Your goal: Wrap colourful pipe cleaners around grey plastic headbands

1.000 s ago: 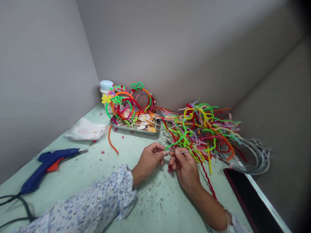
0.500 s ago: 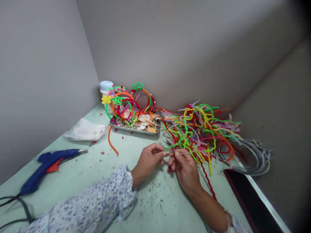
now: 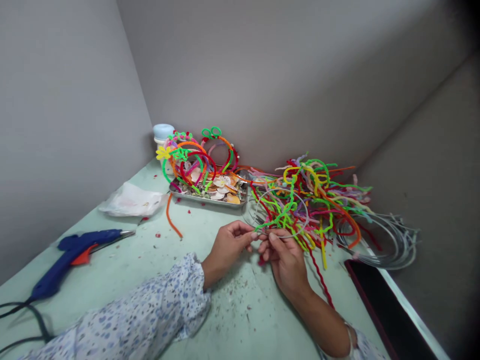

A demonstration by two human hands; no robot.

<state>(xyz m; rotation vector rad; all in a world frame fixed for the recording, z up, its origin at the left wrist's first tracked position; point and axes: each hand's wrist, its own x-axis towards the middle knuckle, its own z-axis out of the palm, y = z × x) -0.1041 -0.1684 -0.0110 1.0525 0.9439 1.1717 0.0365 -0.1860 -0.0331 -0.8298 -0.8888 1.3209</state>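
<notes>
While left hand pinches chenille, right hand holds wire.

The light-green table supports a glue gun, plastic bag, metal tray, pipe-cleaner pile and wire coil.

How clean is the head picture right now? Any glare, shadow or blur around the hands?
Head view: light is soft, no strong glare; the tray casts a faint shadow, and the top right corner falls to black. Head view: the left hand and right hand read clearly, but the thin wire ring gets lost against the pile behind it, and fine detail there is soft.
</notes>
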